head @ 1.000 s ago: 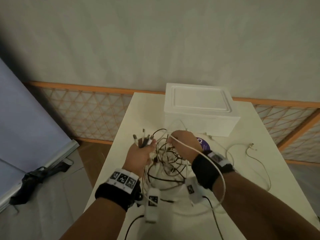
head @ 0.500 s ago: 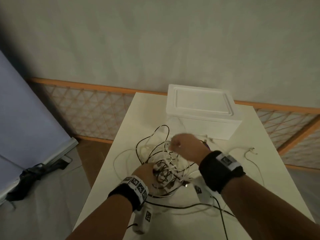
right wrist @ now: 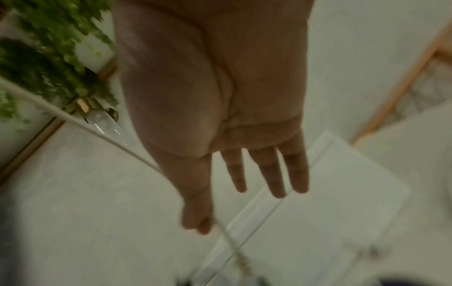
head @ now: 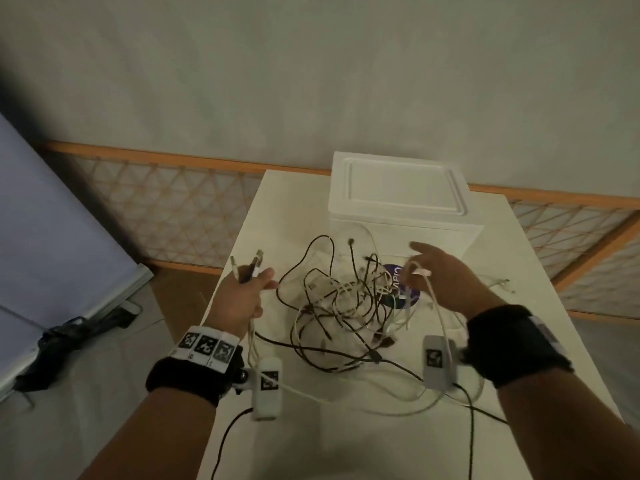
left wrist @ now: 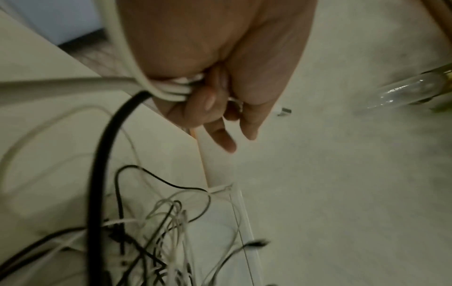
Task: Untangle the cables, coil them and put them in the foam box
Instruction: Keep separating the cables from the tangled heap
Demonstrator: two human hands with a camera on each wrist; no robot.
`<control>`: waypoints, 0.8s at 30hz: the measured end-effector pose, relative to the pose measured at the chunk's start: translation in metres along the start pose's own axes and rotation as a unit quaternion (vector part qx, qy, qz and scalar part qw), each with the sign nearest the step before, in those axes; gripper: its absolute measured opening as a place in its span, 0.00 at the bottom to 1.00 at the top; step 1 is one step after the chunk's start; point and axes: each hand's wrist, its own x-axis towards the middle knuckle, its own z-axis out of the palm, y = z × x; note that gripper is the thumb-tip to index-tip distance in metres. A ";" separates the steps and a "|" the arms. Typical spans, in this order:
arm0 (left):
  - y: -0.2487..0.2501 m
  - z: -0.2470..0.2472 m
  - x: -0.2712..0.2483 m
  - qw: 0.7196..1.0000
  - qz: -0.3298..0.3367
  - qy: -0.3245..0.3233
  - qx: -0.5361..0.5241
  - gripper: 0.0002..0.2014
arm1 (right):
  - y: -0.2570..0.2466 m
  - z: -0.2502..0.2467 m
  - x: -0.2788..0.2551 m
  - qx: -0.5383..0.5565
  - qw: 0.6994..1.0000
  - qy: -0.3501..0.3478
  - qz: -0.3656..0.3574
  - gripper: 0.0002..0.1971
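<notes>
We are early in the job: the cables (head: 349, 299) lie in one knotted pile on the desk (head: 540, 327), just in front of the foam box (head: 398, 202), whose lid is on. Nothing is coiled or packed yet. Our left hand (head: 244, 294) is clenched round a bunch of cable ends, plugs sticking up. Our right hand (head: 446, 278) pinches a white cable (head: 438, 306) between thumb and forefinger, its other fingers spread straight, near the box.

Black and white cables (head: 346, 299) tangled on table; closed white foam box (head: 398, 202) behind.
</notes>
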 end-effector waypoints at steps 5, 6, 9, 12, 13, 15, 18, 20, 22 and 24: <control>-0.012 0.002 -0.012 0.993 -0.048 0.006 -0.106 0.15 | 0.035 -0.052 -0.032 -0.198 0.944 0.038 0.262 0.16; -0.010 0.007 -0.015 0.990 -0.051 0.000 -0.128 0.14 | 0.027 -0.056 -0.035 -0.158 0.954 0.059 0.246 0.21; 0.003 0.035 -0.032 0.982 -0.049 -0.050 -0.177 0.18 | -0.040 -0.037 -0.043 0.027 0.996 0.041 0.078 0.28; 0.016 0.071 -0.058 0.975 -0.004 -0.155 -0.159 0.27 | -0.103 0.029 -0.047 0.096 0.979 -0.174 -0.047 0.39; 0.019 0.079 -0.064 0.976 0.010 -0.169 -0.139 0.30 | -0.112 0.051 -0.048 0.103 0.973 -0.200 -0.056 0.35; 0.020 0.082 -0.070 0.974 0.019 -0.180 -0.137 0.30 | -0.110 0.079 -0.050 0.124 0.972 -0.197 -0.033 0.16; 0.008 0.050 -0.065 0.951 -0.043 -0.160 -0.260 0.27 | -0.077 0.088 -0.065 0.082 0.961 -0.259 -0.048 0.08; -0.010 0.017 -0.056 0.932 -0.096 -0.082 -0.339 0.27 | -0.045 0.084 -0.082 0.033 0.955 -0.295 -0.019 0.15; -0.034 -0.012 -0.049 0.926 -0.128 0.006 -0.355 0.26 | -0.006 0.076 -0.097 -0.043 0.943 -0.329 0.036 0.19; -0.061 -0.029 -0.047 0.933 -0.151 0.067 -0.319 0.23 | 0.021 0.070 -0.108 -0.062 0.912 -0.388 0.119 0.20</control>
